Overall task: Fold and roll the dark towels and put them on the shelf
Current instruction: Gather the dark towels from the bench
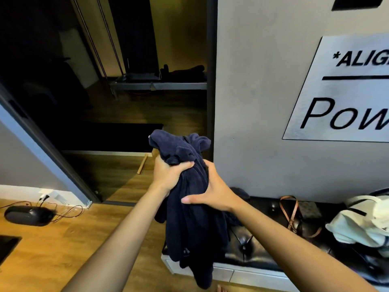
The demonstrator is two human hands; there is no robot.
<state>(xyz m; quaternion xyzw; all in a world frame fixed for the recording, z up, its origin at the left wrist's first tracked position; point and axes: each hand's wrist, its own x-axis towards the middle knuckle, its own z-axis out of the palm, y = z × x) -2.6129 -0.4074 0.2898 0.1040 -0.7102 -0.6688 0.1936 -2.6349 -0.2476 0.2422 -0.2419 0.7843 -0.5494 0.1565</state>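
Towel (189, 218) bunched midair, both hands' fingers clamped; bench (252, 260) edge below.

One dark towel (189, 207), two hands, one black speaker (28, 214), one brown-strapped bag (294, 218), one white cloth heap (362, 224).

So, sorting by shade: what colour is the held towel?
Dark navy blue towel, plain, seen in the head view.

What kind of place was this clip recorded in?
Probably a fitness or Pilates studio's entry area: a wall sign reading "Pow", a tufted bench holding bags, and equipment on a frame in the dim back room.
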